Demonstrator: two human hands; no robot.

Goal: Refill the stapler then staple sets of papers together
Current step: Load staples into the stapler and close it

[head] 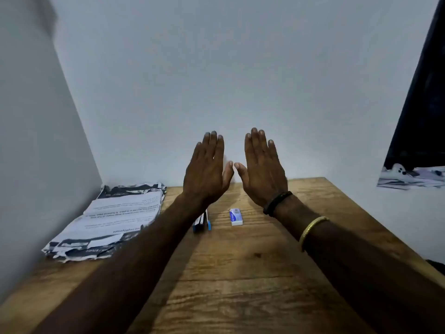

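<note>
One stapler (201, 222), one staple box (236, 216), one paper stack (113, 220) — two hands: left hand (207, 172), right hand (262, 169).

Left hand (206, 169), right hand (262, 168) raised flat (empty).

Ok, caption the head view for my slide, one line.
Both hands, left and right, raised open above a wooden table holding stapler, staple box and papers.

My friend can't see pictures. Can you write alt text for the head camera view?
Two empty hands, left hand and right hand, are raised open above a wooden table. Below them lie a blue stapler and a small staple box, with a paper stack at left.
</note>
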